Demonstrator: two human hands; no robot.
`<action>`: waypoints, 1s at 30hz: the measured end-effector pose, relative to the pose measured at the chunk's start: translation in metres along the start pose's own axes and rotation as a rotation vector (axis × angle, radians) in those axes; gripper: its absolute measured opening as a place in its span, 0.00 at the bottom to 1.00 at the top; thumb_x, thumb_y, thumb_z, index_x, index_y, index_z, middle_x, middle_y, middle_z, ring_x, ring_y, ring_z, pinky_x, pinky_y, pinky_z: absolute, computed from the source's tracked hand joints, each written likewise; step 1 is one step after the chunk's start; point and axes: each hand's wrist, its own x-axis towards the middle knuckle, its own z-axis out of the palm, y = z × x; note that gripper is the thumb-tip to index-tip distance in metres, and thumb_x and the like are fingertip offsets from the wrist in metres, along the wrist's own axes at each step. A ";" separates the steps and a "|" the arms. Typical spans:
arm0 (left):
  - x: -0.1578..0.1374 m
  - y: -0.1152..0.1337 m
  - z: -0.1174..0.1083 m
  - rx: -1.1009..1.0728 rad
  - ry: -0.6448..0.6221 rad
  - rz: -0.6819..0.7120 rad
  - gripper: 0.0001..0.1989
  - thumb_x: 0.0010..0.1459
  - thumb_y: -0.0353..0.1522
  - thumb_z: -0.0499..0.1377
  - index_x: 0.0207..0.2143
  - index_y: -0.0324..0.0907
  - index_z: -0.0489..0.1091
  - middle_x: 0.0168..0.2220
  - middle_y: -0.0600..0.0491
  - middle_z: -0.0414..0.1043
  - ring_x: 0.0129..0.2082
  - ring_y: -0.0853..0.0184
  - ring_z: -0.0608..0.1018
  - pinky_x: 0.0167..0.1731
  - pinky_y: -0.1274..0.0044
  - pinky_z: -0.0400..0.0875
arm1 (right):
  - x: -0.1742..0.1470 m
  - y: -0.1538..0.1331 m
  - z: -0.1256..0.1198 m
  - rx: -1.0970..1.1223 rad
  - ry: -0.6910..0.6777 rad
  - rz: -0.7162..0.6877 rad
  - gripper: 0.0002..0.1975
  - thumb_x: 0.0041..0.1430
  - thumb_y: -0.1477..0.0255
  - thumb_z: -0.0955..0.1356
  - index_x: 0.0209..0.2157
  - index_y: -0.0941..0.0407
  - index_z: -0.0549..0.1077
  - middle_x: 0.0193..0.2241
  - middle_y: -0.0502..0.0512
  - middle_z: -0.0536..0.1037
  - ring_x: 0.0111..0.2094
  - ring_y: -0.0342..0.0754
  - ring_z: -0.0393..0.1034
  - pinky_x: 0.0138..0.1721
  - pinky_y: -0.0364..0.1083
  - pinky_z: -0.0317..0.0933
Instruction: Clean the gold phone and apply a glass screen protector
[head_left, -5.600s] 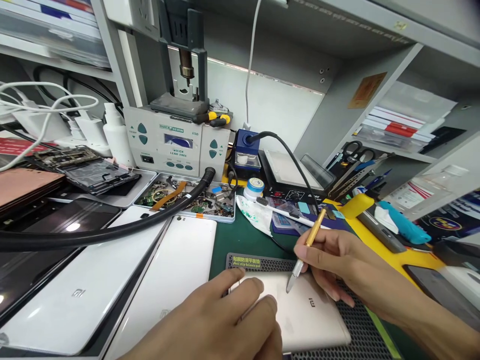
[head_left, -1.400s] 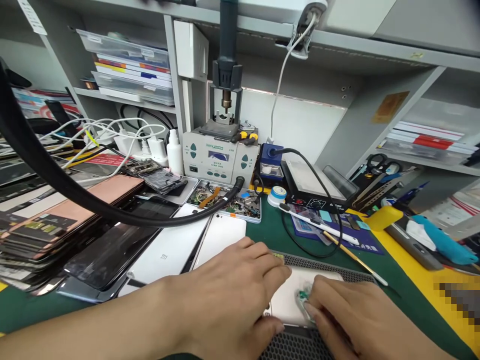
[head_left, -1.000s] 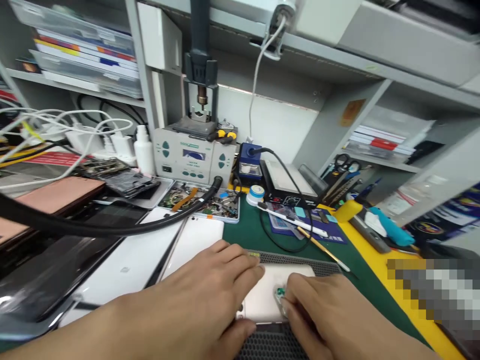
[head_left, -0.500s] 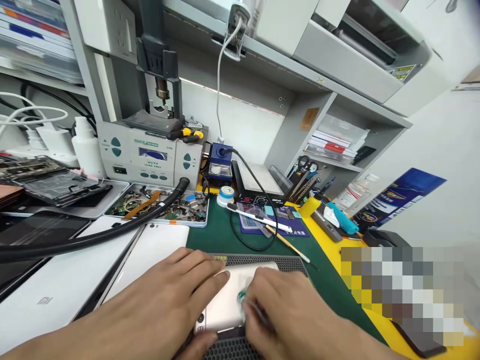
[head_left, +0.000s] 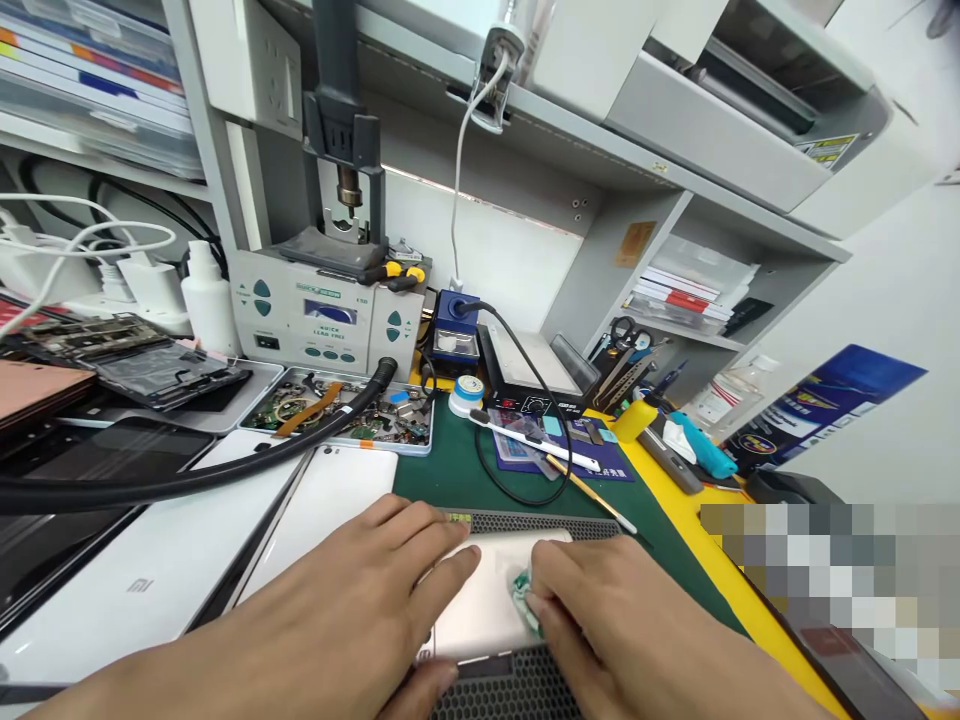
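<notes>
A pale gold phone [head_left: 480, 590] lies back side up on a dark honeycomb-patterned mat [head_left: 517, 680]. My left hand [head_left: 375, 590] grips its left end, fingers across the far edge and thumb at the near edge, partly covering the camera. Pinched in my right hand [head_left: 592, 610] is a crumpled white and green wipe [head_left: 525, 600], pressed on the phone's back near its right end. Part of the wipe is hidden behind the fingers.
White phones or tablets [head_left: 165, 560] lie at left, crossed by a black hose [head_left: 225, 485]. Behind them are a tray of circuit boards [head_left: 360, 440] and a hot air station [head_left: 322, 310]. A white brush [head_left: 536, 440] and a cotton swab [head_left: 592, 493] lie beyond the mat.
My right hand and the wipe have slid right along the phone's back. The left hand keeps its grip on the phone. The whole view has shifted slightly.
</notes>
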 end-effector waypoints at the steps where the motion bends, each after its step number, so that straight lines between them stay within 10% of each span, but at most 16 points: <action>1: 0.001 0.001 -0.001 -0.022 -0.010 -0.014 0.22 0.61 0.31 0.58 0.58 0.45 0.69 0.61 0.45 0.72 0.59 0.48 0.74 0.60 0.54 0.67 | 0.002 -0.001 0.001 -0.009 0.001 -0.016 0.07 0.62 0.81 0.64 0.32 0.54 0.68 0.29 0.52 0.78 0.29 0.49 0.74 0.31 0.46 0.60; 8: 0.003 0.004 -0.016 -0.089 -0.048 -0.096 0.21 0.66 0.38 0.57 0.59 0.43 0.69 0.58 0.46 0.73 0.57 0.51 0.73 0.62 0.58 0.65 | -0.001 0.001 0.002 0.086 -0.069 -0.133 0.06 0.63 0.80 0.66 0.35 0.54 0.71 0.34 0.51 0.79 0.34 0.49 0.74 0.35 0.45 0.63; 30: 0.001 0.001 -0.013 -0.133 -0.059 -0.060 0.20 0.66 0.39 0.57 0.57 0.41 0.68 0.52 0.44 0.74 0.53 0.52 0.73 0.58 0.60 0.63 | 0.043 0.030 -0.014 0.846 -0.435 0.369 0.14 0.55 0.68 0.75 0.24 0.56 0.67 0.20 0.42 0.66 0.21 0.38 0.56 0.19 0.36 0.50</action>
